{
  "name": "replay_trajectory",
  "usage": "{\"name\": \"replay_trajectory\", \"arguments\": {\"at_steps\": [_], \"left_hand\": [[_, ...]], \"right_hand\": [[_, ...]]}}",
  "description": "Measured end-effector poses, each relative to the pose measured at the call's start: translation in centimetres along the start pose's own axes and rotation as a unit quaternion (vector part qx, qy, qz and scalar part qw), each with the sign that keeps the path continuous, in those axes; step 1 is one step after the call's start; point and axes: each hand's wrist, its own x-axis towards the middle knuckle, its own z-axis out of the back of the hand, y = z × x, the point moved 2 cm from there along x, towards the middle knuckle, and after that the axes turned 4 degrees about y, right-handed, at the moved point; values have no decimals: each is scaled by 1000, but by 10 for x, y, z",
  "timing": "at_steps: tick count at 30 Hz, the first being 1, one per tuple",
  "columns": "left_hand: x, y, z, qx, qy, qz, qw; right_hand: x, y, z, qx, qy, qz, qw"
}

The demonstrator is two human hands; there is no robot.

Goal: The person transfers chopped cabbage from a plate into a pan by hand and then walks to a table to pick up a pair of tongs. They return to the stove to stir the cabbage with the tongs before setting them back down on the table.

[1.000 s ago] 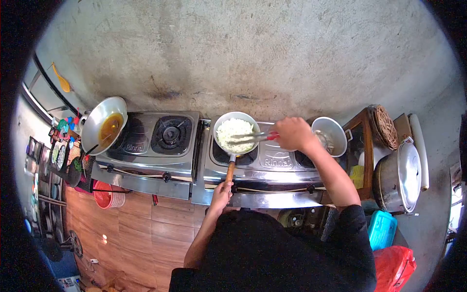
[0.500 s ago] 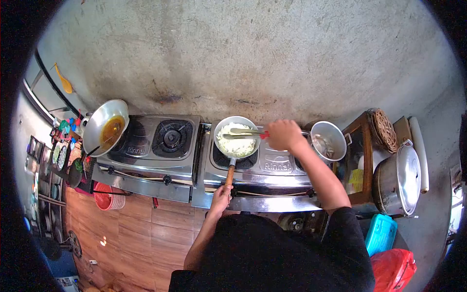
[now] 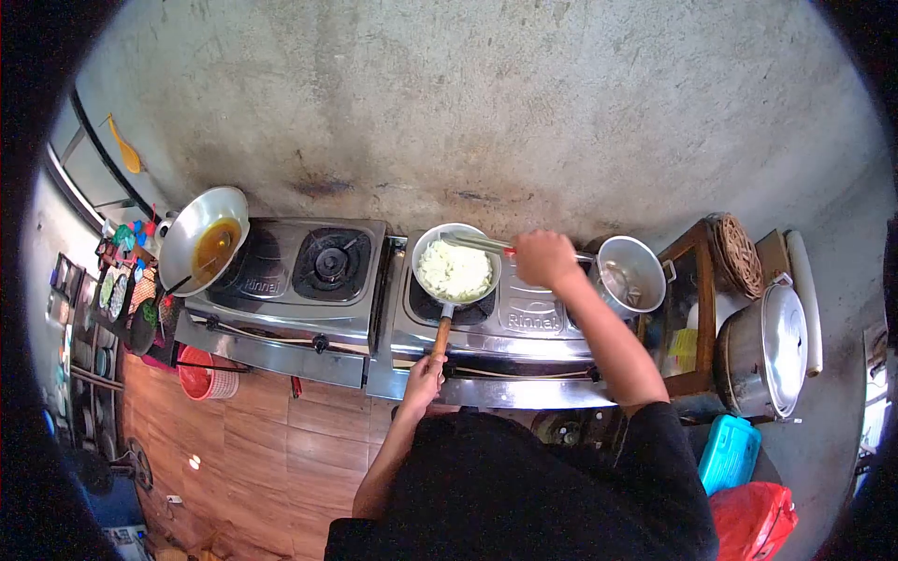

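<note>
A small frying pan [image 3: 448,301] rests on the left burner of the right-hand stove, its wooden handle toward me. My left hand [image 3: 425,381] is wrapped round that handle. Pale, finely cut food [image 3: 456,271] is heaped in the pan. My right hand [image 3: 544,259] is closed on a pair of metal tongs [image 3: 482,243] with a red part near the fingers. The tongs reach left over the pan, their tips by its far inner wall, above the food. Whether the tips touch the pan cannot be made out.
Right of my right hand stands a metal pot [image 3: 645,257] with some contents. A wok [image 3: 201,224] with brown liquid sits at far left, beside the left stove's bare burner [image 3: 331,266]. A large lidded pot [image 3: 748,360] and wooden cabinet [image 3: 703,280] stand at right.
The tongs have shifted from the middle of the food to the pan's far side, and look closer together. My left hand keeps its hold on the handle.
</note>
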Motion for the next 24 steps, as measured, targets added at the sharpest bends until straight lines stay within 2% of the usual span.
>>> {"name": "replay_trajectory", "arguments": {"at_steps": [3, 6, 8, 10, 12, 14, 16, 19, 22, 24], "left_hand": [[3, 1, 0, -8, 3, 1, 1000], [3, 5, 0, -20, -2, 0, 1000], [2, 3, 0, -13, -3, 3, 1000], [2, 5, 0, -19, 0, 1, 1000], [2, 7, 0, -25, 3, -2, 1000], [3, 6, 0, -22, 3, -6, 1000], [1, 1, -3, -19, 1, -4, 1000], [5, 9, -3, -24, 3, -11, 1000], [5, 10, 0, -23, 10, -17, 1000], [4, 7, -1, -22, 8, -15, 1000]], "right_hand": [[-5, 20, -16, 6, 40, 31, 999], [-16, 12, -16, 33, 34, 36, 998], [-19, 2, -4, 4, 49, 26, 998], [-22, -2, 13, 36, 29, 7, 999], [-14, -7, -4, 36, 18, -3, 999], [-17, -1, -14, 26, 69, -17, 997], [-18, 0, -41, 46, 59, -13, 997], [-30, 3, -35, 129, 60, -7, 990], [-41, -4, -16, 103, 77, -13, 992], [-43, -7, -18, 80, 54, -23, 995]]}}
